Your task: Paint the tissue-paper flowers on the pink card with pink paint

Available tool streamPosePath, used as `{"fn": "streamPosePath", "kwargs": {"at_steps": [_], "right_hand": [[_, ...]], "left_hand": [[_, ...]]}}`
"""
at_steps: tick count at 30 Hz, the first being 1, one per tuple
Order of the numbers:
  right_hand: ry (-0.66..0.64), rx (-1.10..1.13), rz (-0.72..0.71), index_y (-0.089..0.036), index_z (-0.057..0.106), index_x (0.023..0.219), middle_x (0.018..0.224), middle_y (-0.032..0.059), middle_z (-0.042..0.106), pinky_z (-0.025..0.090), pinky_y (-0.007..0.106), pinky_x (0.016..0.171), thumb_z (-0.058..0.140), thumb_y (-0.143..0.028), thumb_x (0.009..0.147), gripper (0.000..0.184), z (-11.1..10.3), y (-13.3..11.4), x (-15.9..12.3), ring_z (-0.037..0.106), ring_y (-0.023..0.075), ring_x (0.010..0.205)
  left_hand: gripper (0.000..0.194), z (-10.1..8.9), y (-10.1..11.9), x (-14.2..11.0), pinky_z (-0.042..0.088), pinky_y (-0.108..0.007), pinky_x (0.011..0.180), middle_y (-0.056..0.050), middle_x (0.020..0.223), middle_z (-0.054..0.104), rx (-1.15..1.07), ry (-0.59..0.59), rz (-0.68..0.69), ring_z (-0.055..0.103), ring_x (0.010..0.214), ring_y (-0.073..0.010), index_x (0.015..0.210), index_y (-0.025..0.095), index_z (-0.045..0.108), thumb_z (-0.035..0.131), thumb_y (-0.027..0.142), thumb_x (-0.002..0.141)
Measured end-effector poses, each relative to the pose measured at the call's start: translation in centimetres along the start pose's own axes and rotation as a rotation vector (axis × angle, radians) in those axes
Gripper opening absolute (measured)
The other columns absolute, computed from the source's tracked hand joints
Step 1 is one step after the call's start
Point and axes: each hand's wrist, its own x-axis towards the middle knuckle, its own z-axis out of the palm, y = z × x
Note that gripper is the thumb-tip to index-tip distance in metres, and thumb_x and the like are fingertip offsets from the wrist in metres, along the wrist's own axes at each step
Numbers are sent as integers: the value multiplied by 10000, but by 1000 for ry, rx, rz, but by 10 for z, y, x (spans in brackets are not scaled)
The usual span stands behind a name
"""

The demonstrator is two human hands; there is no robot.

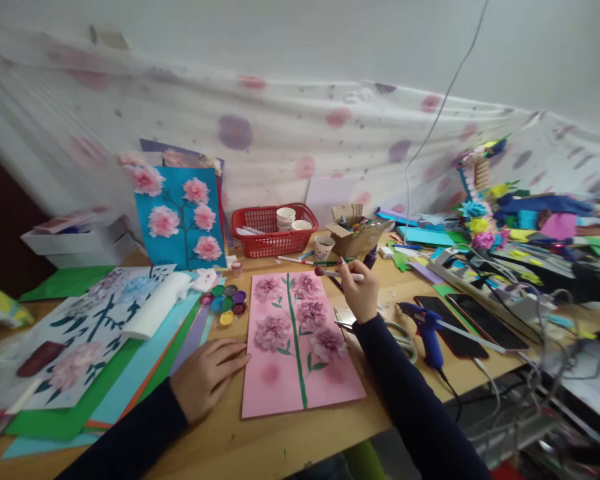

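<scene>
A pink card (300,387) with a green stem and several purple-pink paper flowers lies on the wooden table. My left hand (207,377) rests on the table at the card's left edge, fingers loosely curled and touching it, holding nothing. My right hand (361,290) hovers beside the card's upper right corner, closed on a thin white brush (336,273) whose dark red tip points left over the card. A cluster of small round paint pots (226,301) sits left of the card.
A red basket (273,230) with paper cups and a blue flower picture (180,217) stand at the back. A blue glue gun (427,327), two phones (485,320) and cables lie right. Stacked coloured sheets (105,373) lie left.
</scene>
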Motion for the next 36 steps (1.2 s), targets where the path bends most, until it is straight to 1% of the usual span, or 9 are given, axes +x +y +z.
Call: {"fn": "streamPosePath", "kwargs": {"at_steps": [4,11,16,19,25,28,31,34,36], "right_hand": [[-88,22,-38,-207,432,521,463,-25,441,309,233,470,497,-532,821,447,4,1,-4,395,108,461],[-88,2,-58,-213,427,514,475,-12,465,308,244,491,491,-494,833,430,5,-7,-8,407,116,467],[73,-12,-73,-213,452,547,486,-8,475,322,250,499,451,-464,884,419,5,-5,-9,427,122,469],[-84,-20,-167,-211,477,513,446,-9,477,305,255,453,501,-510,846,448,4,-1,-8,422,123,422],[199,143,-66,-184,673,856,685,43,654,429,264,553,555,-464,852,304,-15,-4,-4,570,160,576],[179,148,-105,-189,674,949,850,83,683,481,318,677,567,-469,834,321,-16,3,0,627,212,744],[148,192,-32,-196,678,921,855,87,696,495,338,699,580,-493,813,330,-10,14,2,647,231,779],[152,260,80,-194,685,903,804,83,703,499,315,628,601,-541,775,380,-9,15,0,659,222,704],[183,244,189,-186,681,856,691,70,676,473,298,532,584,-591,760,427,-12,12,-3,636,209,593]], "left_hand": [[423,-2,1,1,512,-380,903,-71,1154,654,23,-5,8,567,1074,-215,1192,253,628,408,81,874],[418,-6,5,3,517,-407,886,-92,1149,642,59,-30,17,569,1061,-230,1152,219,640,421,55,835],[441,-7,10,5,528,-413,865,-110,1148,639,63,-55,6,581,1030,-238,1180,215,621,427,60,816],[432,-6,13,7,533,-416,847,-105,1127,653,17,-25,-20,596,1007,-238,1145,222,643,431,63,804],[271,-21,11,17,559,-331,773,-73,850,725,-246,166,-341,681,815,-192,983,212,707,469,193,854],[240,-42,9,24,518,-214,501,11,525,637,-261,186,-514,599,434,-117,950,170,689,475,266,902],[272,-62,10,29,360,-159,313,59,406,551,-296,199,-633,457,263,-76,791,155,650,496,348,906],[407,-76,14,27,358,-163,337,51,357,512,-315,224,-692,458,265,-76,569,163,550,553,443,865],[540,-79,18,23,408,-180,403,26,324,487,-337,245,-716,487,296,-88,465,173,487,470,490,901]]}}
